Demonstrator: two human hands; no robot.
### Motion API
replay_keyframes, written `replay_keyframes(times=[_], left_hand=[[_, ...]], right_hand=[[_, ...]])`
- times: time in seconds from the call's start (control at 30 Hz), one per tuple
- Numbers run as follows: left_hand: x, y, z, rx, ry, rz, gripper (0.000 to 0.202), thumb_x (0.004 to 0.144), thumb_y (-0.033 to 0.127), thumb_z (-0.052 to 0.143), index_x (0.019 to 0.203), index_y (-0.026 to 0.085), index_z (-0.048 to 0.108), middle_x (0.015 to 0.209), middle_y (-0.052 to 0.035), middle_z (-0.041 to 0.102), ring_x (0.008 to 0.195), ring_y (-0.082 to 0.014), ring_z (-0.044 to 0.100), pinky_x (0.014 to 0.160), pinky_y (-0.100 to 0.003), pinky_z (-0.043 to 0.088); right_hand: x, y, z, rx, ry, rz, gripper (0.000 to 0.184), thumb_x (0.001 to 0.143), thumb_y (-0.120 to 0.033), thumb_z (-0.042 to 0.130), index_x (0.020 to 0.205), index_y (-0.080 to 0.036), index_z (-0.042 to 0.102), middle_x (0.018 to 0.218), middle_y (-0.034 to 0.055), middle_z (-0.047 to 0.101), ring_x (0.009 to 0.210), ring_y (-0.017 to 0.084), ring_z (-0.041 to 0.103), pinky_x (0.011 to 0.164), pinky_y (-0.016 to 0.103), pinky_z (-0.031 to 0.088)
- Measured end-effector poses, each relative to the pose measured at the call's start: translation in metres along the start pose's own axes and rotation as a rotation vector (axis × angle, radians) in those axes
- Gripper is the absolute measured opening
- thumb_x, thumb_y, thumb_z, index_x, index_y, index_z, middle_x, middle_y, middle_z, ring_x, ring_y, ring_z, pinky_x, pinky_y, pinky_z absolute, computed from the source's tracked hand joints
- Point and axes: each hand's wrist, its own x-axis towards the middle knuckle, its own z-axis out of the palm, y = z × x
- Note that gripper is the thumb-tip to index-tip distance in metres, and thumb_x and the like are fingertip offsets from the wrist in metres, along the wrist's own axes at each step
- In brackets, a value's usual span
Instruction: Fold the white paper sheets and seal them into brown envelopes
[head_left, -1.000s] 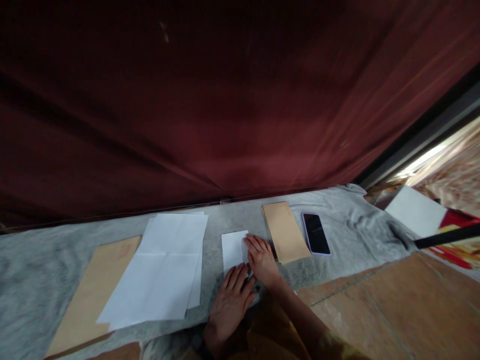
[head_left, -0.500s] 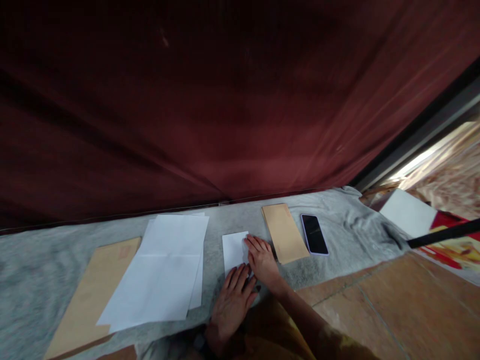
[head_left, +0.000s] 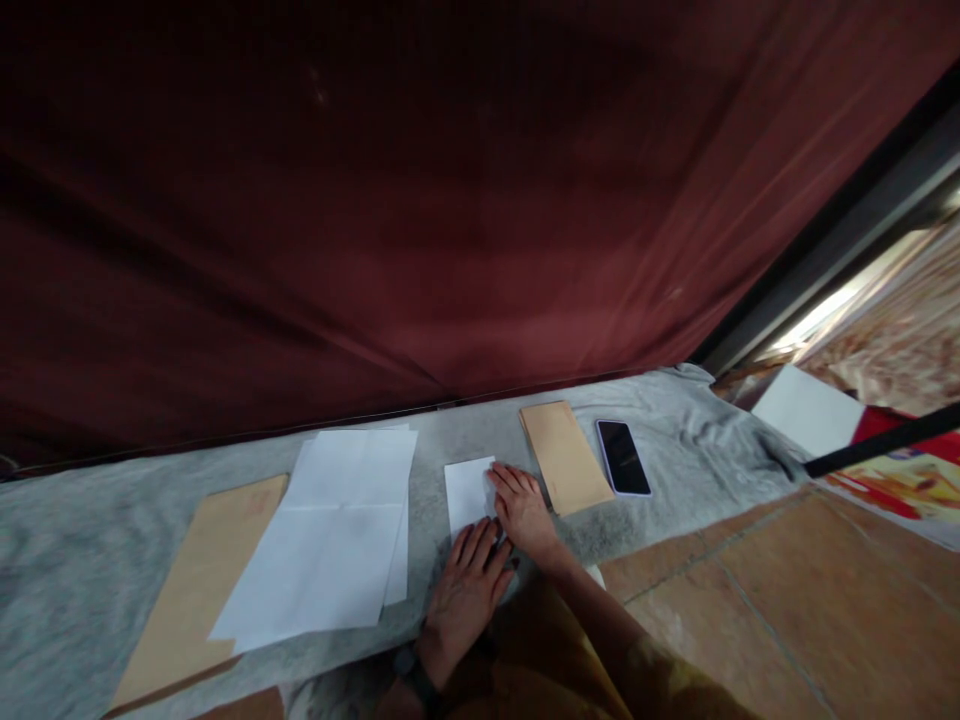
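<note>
One small piece of white paper (head_left: 466,492) lies flat a little below and left of the wearer's right hand, at the lower centre of the frame, and what matters is how it sits under the two hands. Its visible part runs lengthwise up and down the frame, leaning only slightly; the lower end is covered by fingers, so I can't tell its full length. The left hand (head_left: 465,595) comes in from below, fingers stretched up across that near end, so from there the paper reaches away toward the top of the frame. The right hand (head_left: 523,508) rests along the right edge, so from it the paper spreads leftward. Neither is nearer, since both touch it. Each grip looks flattened, fingers extended and laid down rather than curled round anything; whether a fingertip pinches an edge underneath I can't see. Just right of the right hand lie brown envelopes (head_left: 568,458), with a phone (head_left: 624,458) beside them. Left of centre, larger white sheets (head_left: 330,540) overlap a big brown envelope (head_left: 187,600) at lower left. Grey cloth (head_left: 60,560) covers the surface, and a dark red curtain (head_left: 450,250) fills the upper frame.
</note>
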Motion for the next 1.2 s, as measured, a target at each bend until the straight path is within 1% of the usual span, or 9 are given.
replay_keyframes(times=[0.17,0.33,0.5,0.63,0.77,0.97,1.03,1.13,1.2], left_hand=[[-0.001,0.001,0.001,0.012,-0.010,-0.001,0.036,0.100,0.038,0.050,0.133,0.025,0.061,0.140,-0.0086,0.063,0.131,-0.0245,0.057,0.113,-0.046,0.041],[-0.003,0.001,0.003,-0.012,-0.010,-0.018,0.039,0.100,0.039,0.051,0.137,0.026,0.058,0.144,-0.0073,0.060,0.133,-0.0236,0.055,0.114,-0.045,0.041],[-0.005,0.000,0.004,-0.034,-0.021,-0.021,0.038,0.101,0.039,0.050,0.134,0.023,0.059,0.148,-0.0080,0.057,0.136,-0.0224,0.054,0.114,-0.043,0.041],[-0.005,-0.001,0.001,-0.063,-0.030,-0.027,0.037,0.101,0.037,0.050,0.134,0.023,0.059,0.149,-0.0075,0.056,0.137,-0.0216,0.053,0.114,-0.041,0.042],[-0.005,0.000,-0.002,-0.097,-0.020,-0.042,0.036,0.101,0.034,0.050,0.133,0.021,0.059,0.147,-0.0078,0.058,0.137,-0.0213,0.053,0.114,-0.041,0.042],[-0.006,0.001,-0.002,-0.139,-0.026,-0.060,0.035,0.099,0.026,0.049,0.132,0.016,0.060,0.140,-0.0094,0.064,0.136,-0.0209,0.054,0.117,-0.041,0.041],[-0.005,0.001,-0.003,-0.154,-0.026,-0.057,0.036,0.099,0.024,0.049,0.132,0.017,0.060,0.141,-0.0095,0.063,0.137,-0.0214,0.053,0.117,-0.042,0.041],[-0.006,0.000,-0.004,-0.173,-0.028,-0.057,0.039,0.099,0.024,0.050,0.137,0.018,0.056,0.143,-0.0091,0.061,0.138,-0.0214,0.052,0.117,-0.043,0.041],[-0.008,-0.001,-0.005,-0.194,-0.017,-0.074,0.039,0.100,0.023,0.048,0.138,0.019,0.056,0.144,-0.0084,0.060,0.138,-0.0206,0.051,0.117,-0.043,0.042]], right_hand=[[0.000,0.003,0.003,0.006,-0.002,-0.031,0.046,0.097,-0.016,0.047,0.142,-0.021,0.056,0.147,0.0064,0.057,0.137,0.024,0.048,0.115,0.046,0.036],[0.017,0.005,0.011,0.006,0.016,-0.041,0.045,0.099,-0.017,0.045,0.142,-0.021,0.056,0.147,0.0064,0.057,0.138,0.025,0.047,0.117,0.048,0.034],[0.030,0.006,0.016,0.029,0.059,-0.021,0.047,0.098,-0.016,0.044,0.144,-0.020,0.054,0.146,0.0085,0.057,0.137,0.025,0.048,0.116,0.048,0.035],[0.016,0.008,0.016,0.083,0.152,0.073,0.045,0.098,-0.015,0.041,0.141,-0.015,0.054,0.142,0.0142,0.058,0.133,0.027,0.049,0.110,0.047,0.042],[-0.010,0.003,0.014,0.123,0.228,0.193,0.037,0.097,-0.018,0.043,0.130,-0.020,0.059,0.129,0.0137,0.061,0.121,0.027,0.055,0.103,0.048,0.045],[-0.025,-0.011,0.010,0.167,0.165,0.298,0.017,0.092,-0.022,0.050,0.098,-0.022,0.066,0.108,0.0108,0.066,0.104,0.026,0.061,0.094,0.043,0.051],[-0.024,-0.013,0.009,0.259,0.134,0.319,0.017,0.092,-0.023,0.050,0.092,-0.023,0.066,0.098,0.0082,0.069,0.095,0.025,0.065,0.086,0.038,0.054],[-0.021,-0.017,0.005,0.512,0.099,0.350,0.019,0.093,-0.027,0.048,0.092,-0.027,0.068,0.083,0.0024,0.071,0.076,0.020,0.068,0.070,0.031,0.056],[-0.016,-0.020,-0.002,0.684,0.113,0.387,0.020,0.094,-0.030,0.048,0.091,-0.027,0.068,0.079,0.0004,0.072,0.071,0.019,0.068,0.065,0.028,0.056]])
